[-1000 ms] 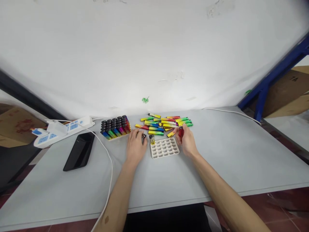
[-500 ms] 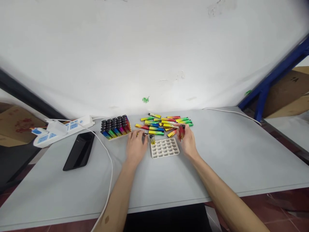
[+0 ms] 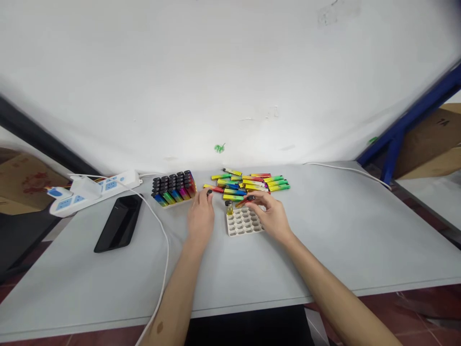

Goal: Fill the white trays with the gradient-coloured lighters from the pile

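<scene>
My left hand (image 3: 200,216) is closed on a lighter whose black top (image 3: 209,192) shows at the fingertips; the rest of it is hidden. My right hand (image 3: 272,215) pinches a reddish lighter (image 3: 251,197), held tilted above the back of a white tray with rows of holes (image 3: 245,227). In the tray's back left corner stands one yellow lighter (image 3: 229,209). Behind the tray lies a loose pile of shiny multicoloured lighters (image 3: 234,191). To the left of my left hand, another tray is packed with upright black-topped lighters (image 3: 173,192).
A black phone (image 3: 118,223) rests on the left of the grey table (image 3: 342,230), near a white power strip (image 3: 118,181). A white cable (image 3: 163,235) runs past my left forearm. A white wall (image 3: 230,96) stands behind, with a blue frame (image 3: 396,139) at right.
My right hand has moved left over the tray, bringing its lighter from upright to tilted. The lighter in my left hand now shows its black top pointing up.
</scene>
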